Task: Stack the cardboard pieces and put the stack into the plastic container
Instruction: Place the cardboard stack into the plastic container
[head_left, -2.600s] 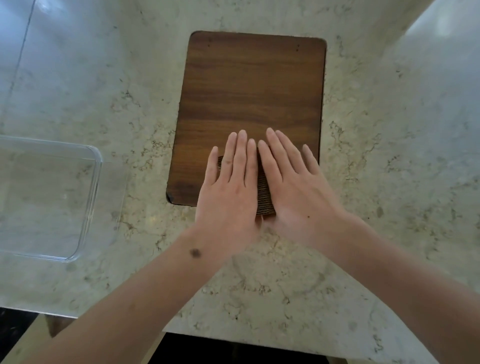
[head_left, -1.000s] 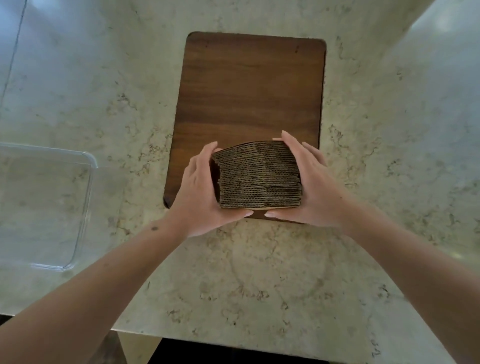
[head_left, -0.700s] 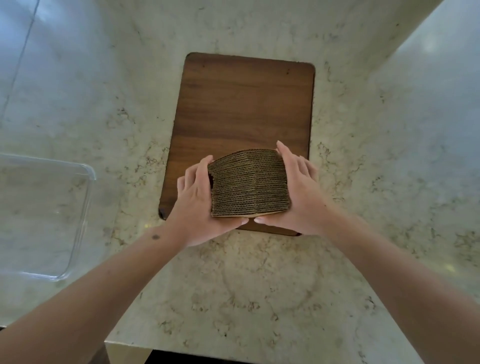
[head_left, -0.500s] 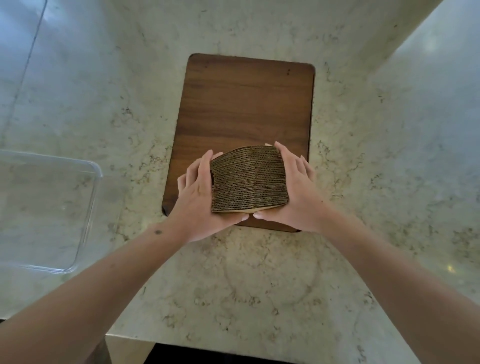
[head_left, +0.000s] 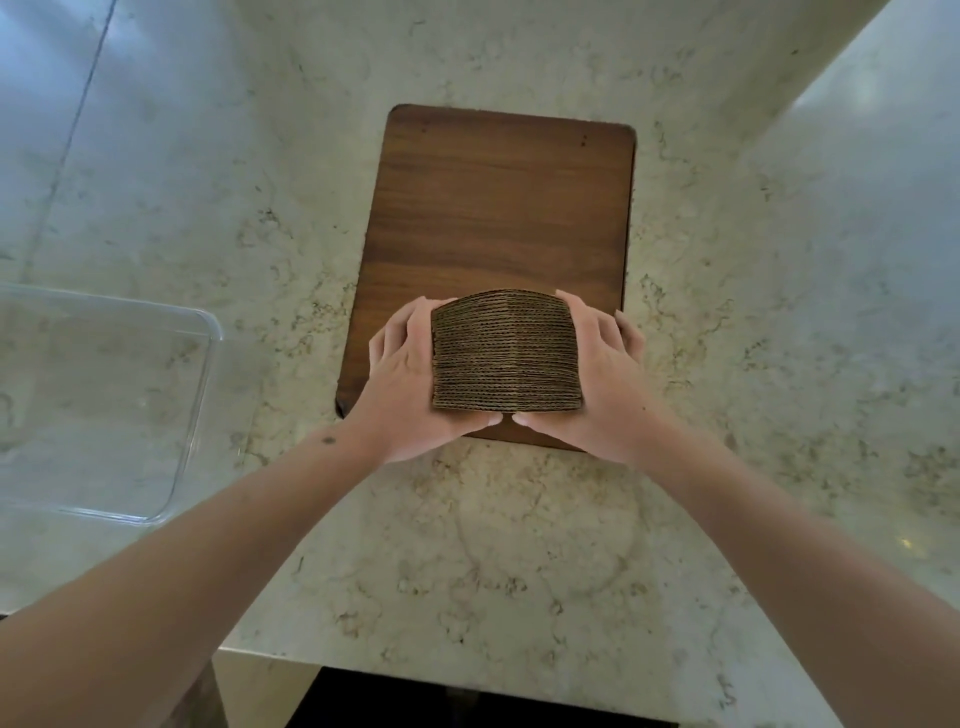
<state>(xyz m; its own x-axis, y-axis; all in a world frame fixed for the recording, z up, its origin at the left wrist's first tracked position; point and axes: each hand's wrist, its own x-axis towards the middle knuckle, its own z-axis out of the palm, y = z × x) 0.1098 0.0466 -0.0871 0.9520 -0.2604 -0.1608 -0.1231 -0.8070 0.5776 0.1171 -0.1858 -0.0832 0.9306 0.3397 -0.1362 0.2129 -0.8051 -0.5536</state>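
A thick stack of brown corrugated cardboard pieces (head_left: 506, 353) is held above the near end of a wooden board (head_left: 498, 208), its layered edges facing me. My left hand (head_left: 410, 384) grips the stack's left side, thumb under its near edge. My right hand (head_left: 597, 379) grips the right side the same way, and the two thumb tips almost meet below the stack. The clear plastic container (head_left: 202, 395) stands empty at the left edge of the view, apart from both hands.
Everything rests on a pale marble counter (head_left: 519, 545). Its front edge runs close below my forearms, with a dark gap beneath. A raised marble wall (head_left: 857, 156) slants along the right side.
Earlier both hands lay flat on the stack on the board. They then gripped its sides and lifted it with the edges turned toward me; over the last half second it has barely shifted.
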